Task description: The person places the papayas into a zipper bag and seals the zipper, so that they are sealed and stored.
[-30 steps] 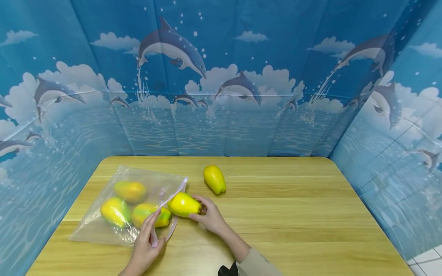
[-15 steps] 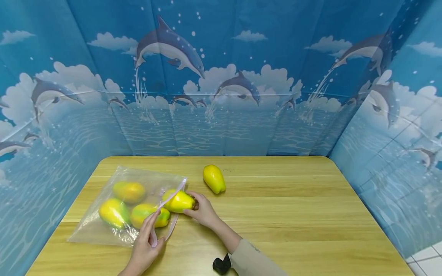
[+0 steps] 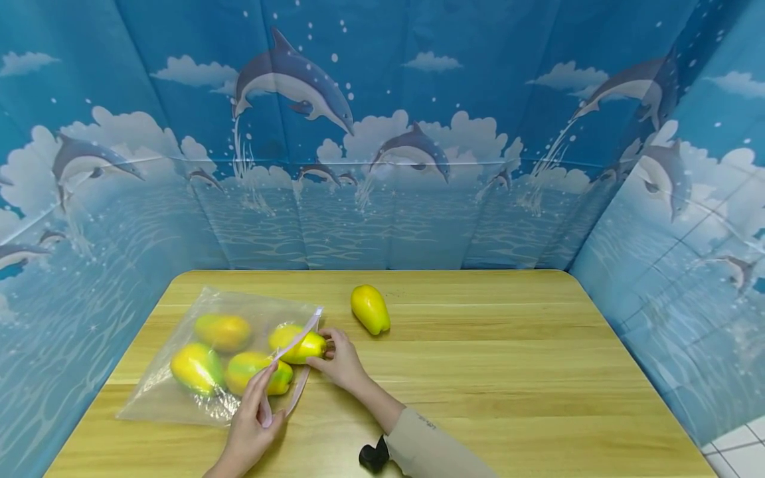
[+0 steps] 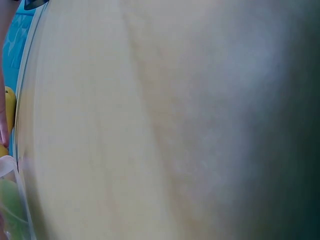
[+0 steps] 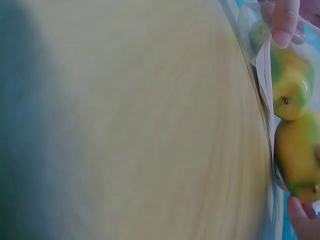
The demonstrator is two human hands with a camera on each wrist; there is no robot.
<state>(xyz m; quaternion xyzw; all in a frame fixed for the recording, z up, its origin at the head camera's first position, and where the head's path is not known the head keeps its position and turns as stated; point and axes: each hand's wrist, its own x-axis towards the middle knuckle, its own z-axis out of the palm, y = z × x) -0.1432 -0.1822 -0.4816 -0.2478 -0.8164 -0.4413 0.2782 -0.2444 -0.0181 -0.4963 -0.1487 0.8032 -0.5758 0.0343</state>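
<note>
A clear zip bag (image 3: pixel 251 307) lies on the left of the table with three yellow-green papayas (image 3: pixel 197 367) inside. My left hand (image 3: pixel 250 419) holds the near side of its mouth, pinching the pale purple zip edge (image 3: pixel 297 396). With my right hand (image 3: pixel 343 362) I grip the narrow end of another papaya (image 3: pixel 309 348), which is mostly through the mouth. Its wide end shows through the plastic. In the right wrist view, a left-hand finger (image 5: pixel 285 25) presses on the bag's edge above two papayas, and right-hand fingertips (image 5: pixel 298 212) touch the lower one (image 5: pixel 296 150).
One more yellow papaya (image 3: pixel 370 310) lies on the wooden table (image 3: pixel 508 378) beyond my right hand. A small black object (image 3: pixel 374 457) is by the right sleeve (image 3: pixel 436 445). A dolphin-print curtain (image 3: pixel 382 219) surrounds the table's back and sides.
My right hand has moved left, sliding the papaya from the bag's mouth further inside. The left hand has stayed on the zip edge.
</note>
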